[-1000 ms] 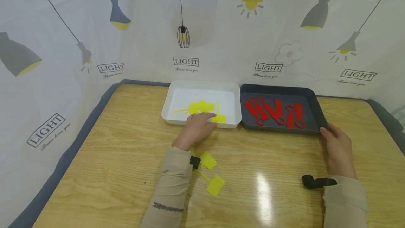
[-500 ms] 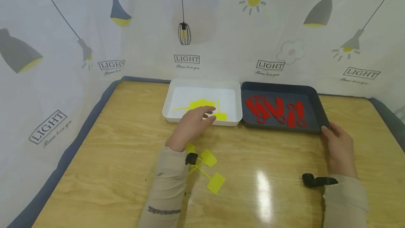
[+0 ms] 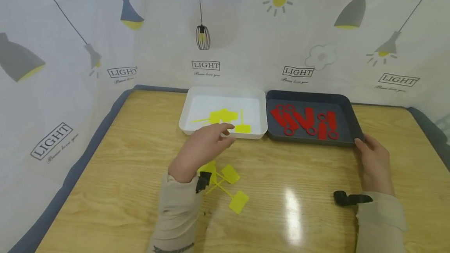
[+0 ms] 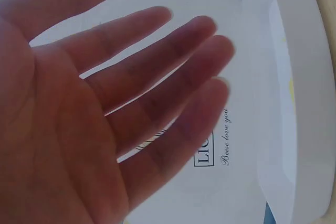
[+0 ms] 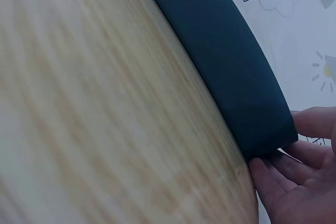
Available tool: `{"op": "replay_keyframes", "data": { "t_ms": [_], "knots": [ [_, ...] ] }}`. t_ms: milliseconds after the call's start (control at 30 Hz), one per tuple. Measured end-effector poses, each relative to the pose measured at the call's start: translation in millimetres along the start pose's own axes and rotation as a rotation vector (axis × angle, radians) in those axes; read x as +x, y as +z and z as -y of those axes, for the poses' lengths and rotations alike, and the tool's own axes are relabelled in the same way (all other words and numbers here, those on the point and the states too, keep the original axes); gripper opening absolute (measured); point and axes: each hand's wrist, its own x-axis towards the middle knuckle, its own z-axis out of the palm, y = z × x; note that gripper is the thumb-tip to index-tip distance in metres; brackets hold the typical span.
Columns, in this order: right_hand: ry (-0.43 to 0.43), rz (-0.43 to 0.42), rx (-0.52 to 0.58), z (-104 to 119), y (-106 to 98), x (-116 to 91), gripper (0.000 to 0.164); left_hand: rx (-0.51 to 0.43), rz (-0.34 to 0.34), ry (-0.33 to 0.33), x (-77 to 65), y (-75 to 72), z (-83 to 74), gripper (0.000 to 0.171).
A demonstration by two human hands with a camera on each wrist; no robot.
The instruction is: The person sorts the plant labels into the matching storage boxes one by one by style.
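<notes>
My left hand [image 3: 201,144] hovers at the front rim of the white tray [image 3: 258,115], fingers extended and slightly apart. In the left wrist view its palm [image 4: 63,135] faces the camera and holds nothing. Yellow square tags with thin tails [image 3: 224,115] lie in that tray, partly overlapping. More yellow tags [image 3: 239,202] are on the table below the left wrist. My right hand [image 3: 376,163] grips the front right corner of the dark grey tray [image 3: 281,138], thumb at the rim and fingers low around the corner [image 5: 281,124]. Red tags with round rings [image 3: 309,118] lie inside.
Both trays stand side by side at the back of the wooden table [image 3: 140,190]. Close behind them hangs a white curtain [image 3: 239,22] printed with lamps. Black straps [image 3: 353,199] circle the wrists.
My left hand has drawn back from over the white tray, leftward and toward me, and its fingers have lifted off the yellow tags. The right hand stays at the dark tray's corner.
</notes>
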Motion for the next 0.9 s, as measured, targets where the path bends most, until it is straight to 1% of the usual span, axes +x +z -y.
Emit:
{"op": "replay_keyframes", "data": {
  "t_ms": [100, 200, 367, 433, 600, 733, 833, 900],
  "knots": [
    [0.006, 0.006, 0.012, -2, 3, 0, 0.068, 0.03, 0.046, -0.002, -4.6, 1.1, -1.5, 0.041],
    [0.006, 0.018, 0.045, -6, 3, 0, 0.067, 0.073, 0.086, 0.005, -6.1, 7.0, -2.5, 0.041],
    [0.001, 0.015, 0.032, -11, -2, -1, 0.067, 0.152, 0.111, 0.036, -7.0, 18.9, -3.1, 0.037],
    [-0.003, 0.012, 0.002, -12, -4, -1, 0.068, 0.175, 0.12, 0.04, -9.0, 23.0, -2.3, 0.034],
    [-0.009, 0.019, -0.02, -11, -5, 0, 0.07, 0.193, 0.154, 0.015, -16.9, 30.1, 3.2, 0.024],
    [-0.005, 0.021, -0.012, -10, -4, 3, 0.07, 0.189, 0.177, 0.005, -22.6, 34.8, 12.1, 0.012],
    [-0.006, 0.023, 0.014, -8, -4, 4, 0.069, 0.193, 0.19, 0.002, -25.3, 36.8, 19.4, 0.012],
    [-0.006, 0.028, 0.028, -7, -3, 5, 0.069, 0.191, 0.184, 0.0, -26.5, 36.5, 23.5, 0.012]
  ]
}}
